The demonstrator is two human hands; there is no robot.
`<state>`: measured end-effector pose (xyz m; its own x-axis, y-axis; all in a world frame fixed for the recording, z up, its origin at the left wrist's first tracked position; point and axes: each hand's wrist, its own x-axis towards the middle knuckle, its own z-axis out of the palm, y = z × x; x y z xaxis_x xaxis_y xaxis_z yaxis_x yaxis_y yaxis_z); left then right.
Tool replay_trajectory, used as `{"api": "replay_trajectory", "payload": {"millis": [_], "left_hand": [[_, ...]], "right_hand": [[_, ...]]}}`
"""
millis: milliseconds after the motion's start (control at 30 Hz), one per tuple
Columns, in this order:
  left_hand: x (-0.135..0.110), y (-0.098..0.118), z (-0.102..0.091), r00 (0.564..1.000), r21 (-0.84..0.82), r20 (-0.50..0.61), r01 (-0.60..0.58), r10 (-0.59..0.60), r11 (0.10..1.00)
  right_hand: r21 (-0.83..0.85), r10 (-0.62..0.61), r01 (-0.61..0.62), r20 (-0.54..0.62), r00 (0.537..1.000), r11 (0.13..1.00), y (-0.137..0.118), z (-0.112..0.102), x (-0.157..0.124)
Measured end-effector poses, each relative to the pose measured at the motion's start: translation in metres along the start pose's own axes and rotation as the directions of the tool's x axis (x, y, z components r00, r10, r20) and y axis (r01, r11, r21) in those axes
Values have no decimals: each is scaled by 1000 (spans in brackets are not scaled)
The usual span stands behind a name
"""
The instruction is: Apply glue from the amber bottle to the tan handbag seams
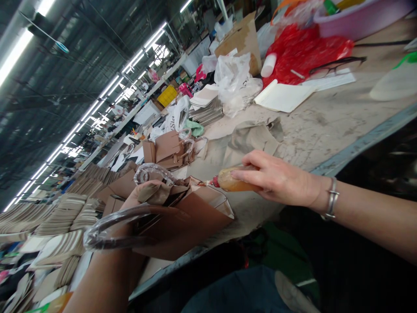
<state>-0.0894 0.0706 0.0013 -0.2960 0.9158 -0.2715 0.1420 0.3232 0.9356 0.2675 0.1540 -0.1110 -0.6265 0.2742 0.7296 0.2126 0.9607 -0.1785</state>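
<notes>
My left hand (138,198) grips a brown handbag (192,221) at its open top, near the table's front edge. The bag's handles (110,226) are wrapped in clear plastic and arch over my left forearm. My right hand (276,178) holds an amber squeeze bottle (233,182) with a red nozzle. The nozzle points at the bag's upper edge and sits close to it. A silver bracelet (331,199) circles my right wrist.
A grey cloth (254,137) lies on the worn table (342,117). More brown bags (169,152) and stacks of cut panels (61,217) fill the left. Paper sheets (282,96), glasses (339,65), red plastic bag (302,52), pink basin (361,19) stand behind.
</notes>
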Motion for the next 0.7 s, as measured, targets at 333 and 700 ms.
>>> {"api": "replay_trajectory", "payload": {"millis": [333,700], "left_hand": [[-5,6,7,999,94,-34,-20,23,995],[-7,6,12,998,70,58,-25,21,997]], "right_hand": [[4,28,-28,19,999,1000,0,-2,6],[4,56,-56,-8,998,998,-2,-1,6]]}}
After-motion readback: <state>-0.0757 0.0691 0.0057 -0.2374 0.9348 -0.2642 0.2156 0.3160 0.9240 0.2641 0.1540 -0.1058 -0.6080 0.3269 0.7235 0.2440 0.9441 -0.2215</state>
